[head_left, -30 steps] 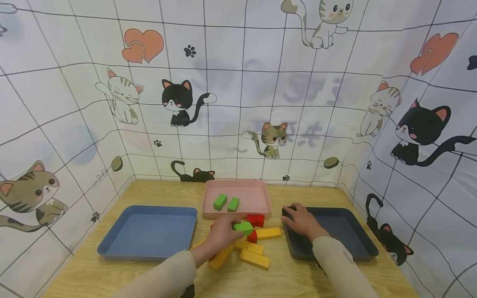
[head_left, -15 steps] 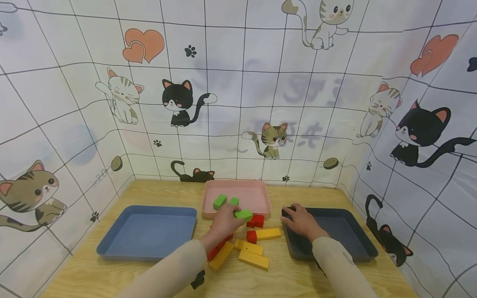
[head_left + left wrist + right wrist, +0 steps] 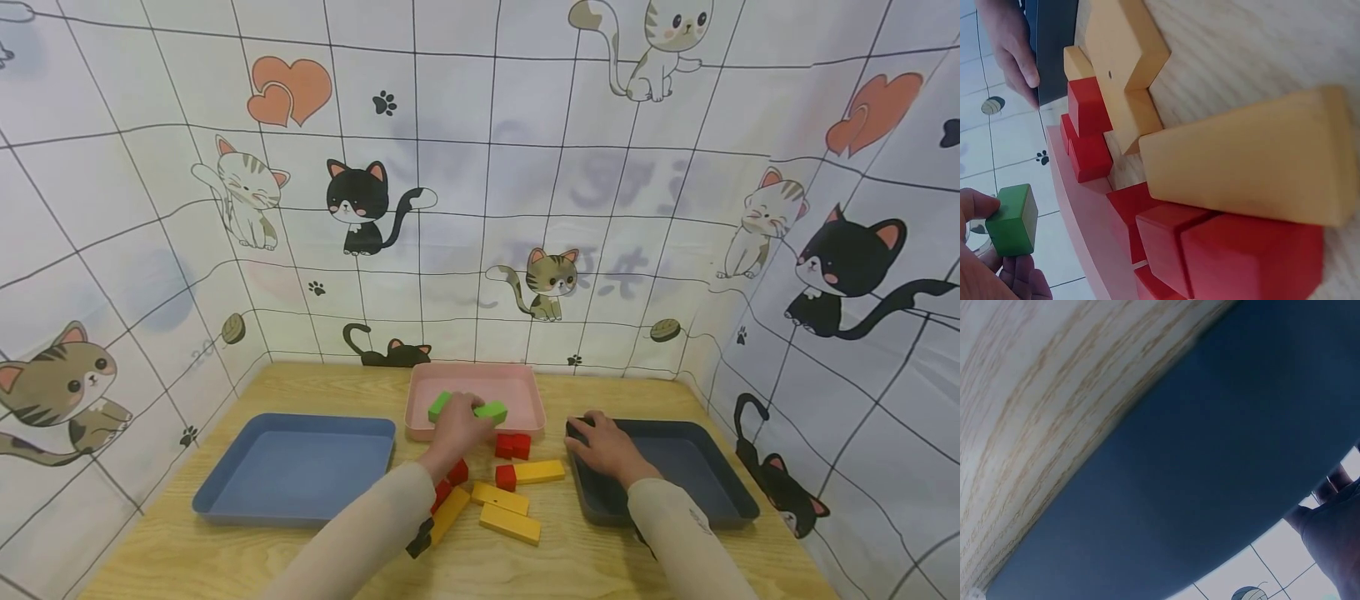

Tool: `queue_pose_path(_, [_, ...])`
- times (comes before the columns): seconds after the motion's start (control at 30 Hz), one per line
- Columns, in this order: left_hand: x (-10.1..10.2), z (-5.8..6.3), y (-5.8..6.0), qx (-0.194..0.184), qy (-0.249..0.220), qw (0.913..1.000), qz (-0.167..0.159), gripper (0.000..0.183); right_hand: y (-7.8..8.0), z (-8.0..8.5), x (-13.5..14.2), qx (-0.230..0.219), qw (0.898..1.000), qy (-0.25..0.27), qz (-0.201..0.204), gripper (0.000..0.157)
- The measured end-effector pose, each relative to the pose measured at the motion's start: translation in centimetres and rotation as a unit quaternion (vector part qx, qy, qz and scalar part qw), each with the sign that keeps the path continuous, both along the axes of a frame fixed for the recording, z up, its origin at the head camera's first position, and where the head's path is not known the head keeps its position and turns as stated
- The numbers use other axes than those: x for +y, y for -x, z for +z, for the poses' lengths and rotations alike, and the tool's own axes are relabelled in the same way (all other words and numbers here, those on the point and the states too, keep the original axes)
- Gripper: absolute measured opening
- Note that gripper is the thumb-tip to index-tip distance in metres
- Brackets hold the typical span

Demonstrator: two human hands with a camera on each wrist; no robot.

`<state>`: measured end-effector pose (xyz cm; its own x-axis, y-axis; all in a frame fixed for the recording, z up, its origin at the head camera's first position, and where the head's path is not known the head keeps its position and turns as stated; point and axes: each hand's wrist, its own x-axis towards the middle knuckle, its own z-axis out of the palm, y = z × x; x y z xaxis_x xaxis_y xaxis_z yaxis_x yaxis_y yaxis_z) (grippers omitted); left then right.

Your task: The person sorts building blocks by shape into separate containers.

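My left hand pinches a green block between thumb and fingers. It is over the front part of the pink tray. Another green block lies in that tray, partly covered by the hand. In the left wrist view the held green block shows as a small cuboid. At the right, my right hand rests on the left rim of the dark grey tray, its fingers relaxed. The right wrist view is mostly filled by the tray's outer wall.
In front of the pink tray lie several yellow blocks and several red blocks, some partly hidden by the left arm. A blue tray is at the left. A cat-print cloth hangs behind and beside the wooden table.
My left hand has carried the green block from above the loose blocks forward to over the pink tray. The right hand has stayed on the dark grey tray's rim.
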<state>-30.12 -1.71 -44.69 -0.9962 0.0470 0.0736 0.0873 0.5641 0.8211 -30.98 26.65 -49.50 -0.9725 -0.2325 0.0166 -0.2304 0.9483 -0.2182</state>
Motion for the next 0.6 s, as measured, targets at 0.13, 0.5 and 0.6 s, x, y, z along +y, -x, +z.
queue_pose_path(0.13, [0.6,0.1,0.7,0.003,0.007,0.9998,0.019,0.043,0.0,-0.1,0.1,0.002,1.000,-0.003,0.000,0.055])
queue_pose_path(0.5, [2.1,0.3,2.5,0.007,-0.006,0.9985,0.054,0.039,-0.3,0.2,0.0,0.009,1.000,-0.003,0.005,0.054])
queue_pose_path(0.6, [2.3,0.1,2.9,0.010,-0.015,0.9978,0.064,0.037,-0.4,0.2,0.0,0.012,1.000,-0.004,0.007,0.054])
